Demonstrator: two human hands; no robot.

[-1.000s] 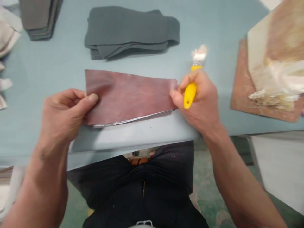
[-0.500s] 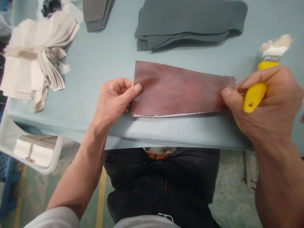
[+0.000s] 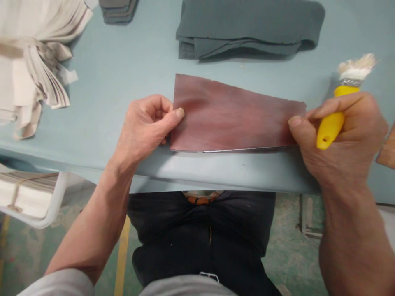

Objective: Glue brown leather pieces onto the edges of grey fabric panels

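Note:
A reddish-brown, leather-like piece (image 3: 234, 119) is stretched between my hands, just over the table near its front edge. My left hand (image 3: 148, 125) pinches its left end, thumb on top. At the narrower right end, the thumb and a finger of my right hand (image 3: 342, 131) grip it too. That same hand also keeps a paintbrush (image 3: 331, 123) with a yellow handle tucked across its fingers, whitish bristles pointing up and away. A pale line, perhaps a wet edge, shows along the piece's near side. The fingers beneath the piece are hidden.
Folded dark grey-green material (image 3: 247, 24) lies at the back of the pale blue table (image 3: 129, 53). Cream strips (image 3: 46, 74) are bundled at left, beside a grey stack (image 3: 119, 10). A white bin (image 3: 58, 197) with banded pieces stands below the edge. A brown item (image 3: 387, 150) sits far right.
My view has shifted slightly right, so the cream strips and bin sit further left and a brown item shows at right. Both hands keep the same hold on the piece and brush.

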